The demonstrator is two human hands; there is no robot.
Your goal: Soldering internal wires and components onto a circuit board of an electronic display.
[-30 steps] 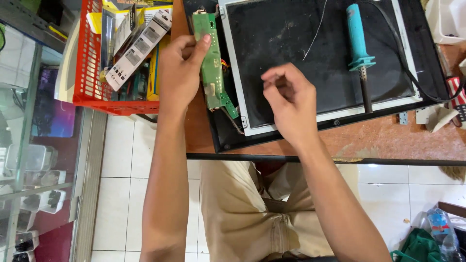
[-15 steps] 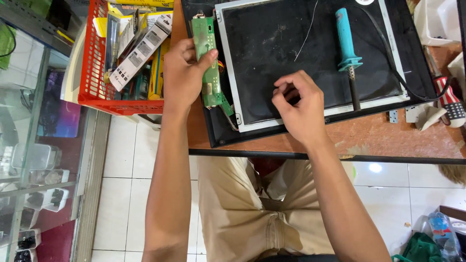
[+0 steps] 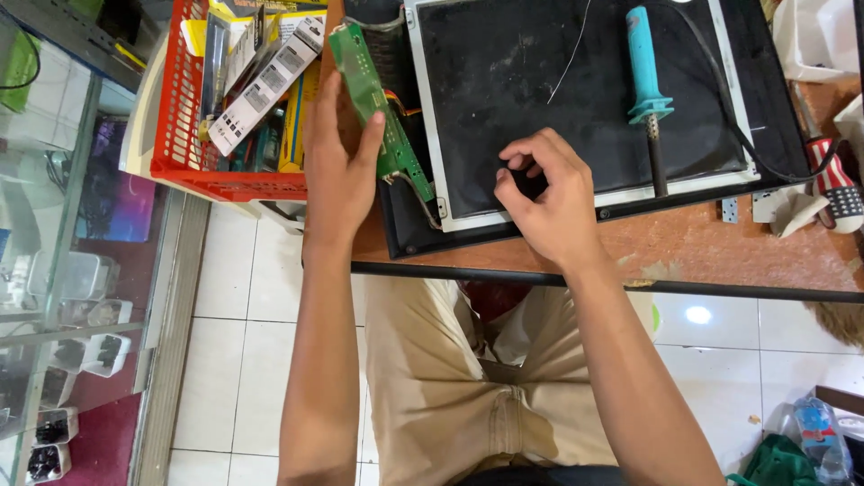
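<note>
- On a reddish-brown wooden workbench (image 3: 702,247), seen from above, lies a flat display panel (image 3: 576,99) with a dark face and a pale metal frame.
- The left hand (image 3: 337,171) grips a long, narrow green circuit board (image 3: 378,117), thumb on one long edge and fingers wrapped behind it. The board is tilted and sits just beside the panel's left edge, with thin wires (image 3: 418,184) running from its lower end toward the panel.
- The right hand (image 3: 549,202) rests on the panel's lower part, fingers curled inward with the tips pinched together; whether they hold anything small cannot be told.
- A soldering iron (image 3: 650,90) with a turquoise handle lies on the panel's right part, well apart from both hands, its dark tip pointing toward the person.
- A thin pale wire (image 3: 569,54) lies across the panel's upper middle.
- A red plastic basket (image 3: 193,153) holding packaged items stands left of the circuit board.
- Below the bench edge are the person's beige trousers (image 3: 450,387) and a white tiled floor (image 3: 234,360).
</note>
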